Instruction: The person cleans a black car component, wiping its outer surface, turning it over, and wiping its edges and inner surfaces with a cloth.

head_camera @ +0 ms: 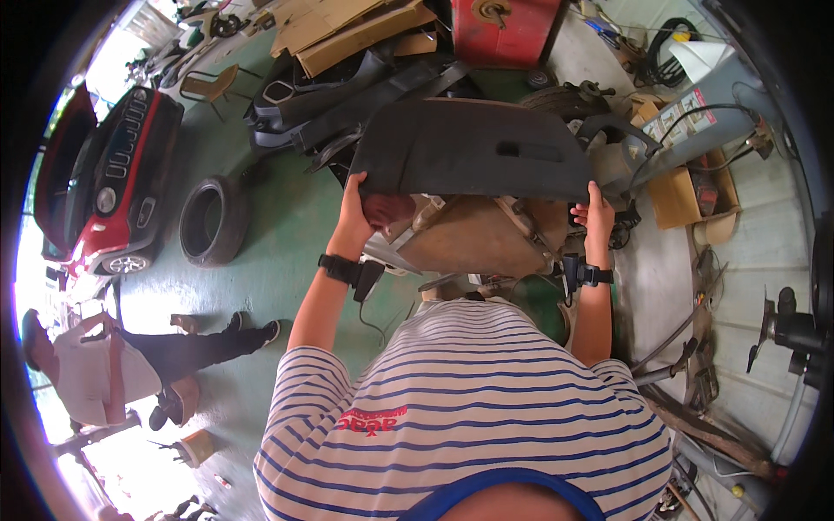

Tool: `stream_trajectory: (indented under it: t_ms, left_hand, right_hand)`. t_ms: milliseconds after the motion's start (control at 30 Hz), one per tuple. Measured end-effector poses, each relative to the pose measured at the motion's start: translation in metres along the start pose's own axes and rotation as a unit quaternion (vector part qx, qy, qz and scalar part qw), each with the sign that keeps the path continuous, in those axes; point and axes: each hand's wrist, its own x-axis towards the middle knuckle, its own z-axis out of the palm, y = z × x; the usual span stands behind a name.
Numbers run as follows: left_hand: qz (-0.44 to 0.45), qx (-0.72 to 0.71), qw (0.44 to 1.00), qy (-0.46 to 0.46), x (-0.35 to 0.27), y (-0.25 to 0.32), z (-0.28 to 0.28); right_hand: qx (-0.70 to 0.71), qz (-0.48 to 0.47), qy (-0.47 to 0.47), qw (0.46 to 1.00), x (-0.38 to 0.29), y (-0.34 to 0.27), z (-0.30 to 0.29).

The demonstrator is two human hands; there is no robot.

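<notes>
A wide black plastic panel (456, 146) with a slotted recess near its right side spans the space between my hands. At its lower left corner my left hand (355, 218) grips the edge, thumb on the upper face. My right hand (594, 215) holds the lower right corner, thumb up along the edge and fingers partly under it. Beneath the panel is a brown round-edged surface (475, 241), partly hidden by it. A dark reddish patch beside my left hand is too unclear to name. Black strap devices sit on both wrists.
Black car trim parts (287, 111) and flattened cardboard (352, 32) are piled ahead, beside a red cabinet (505, 32). At left are a loose tire (212, 221), a red car (111, 189) and a person (117, 371). An open cardboard box (677, 195) stands at right.
</notes>
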Motion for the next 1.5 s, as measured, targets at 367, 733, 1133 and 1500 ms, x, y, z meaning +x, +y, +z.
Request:
stream_trajectory:
  t_ms: [367,733,1133,1500]
  left_hand:
    - [-0.009,-0.020,1.000,0.007,-0.010,-0.043,-0.008]
    - [0.059,-0.003,0.998,0.020,-0.035,-0.060,-0.006]
    - [0.149,-0.055,0.987,0.001,-0.065,-0.054,0.079]
    - [0.168,0.045,0.983,0.053,-0.021,0.004,0.049]
  right_hand:
    - [0.052,0.081,-0.087,0.992,-0.010,0.041,-0.031]
    - [-0.327,-0.233,-0.132,0.906,0.005,0.067,-0.073]
    - [-0.124,-0.282,-0.061,0.950,0.082,0.024,-0.047]
    - [-0.207,-0.198,-0.223,0.932,0.088,-0.073,0.002]
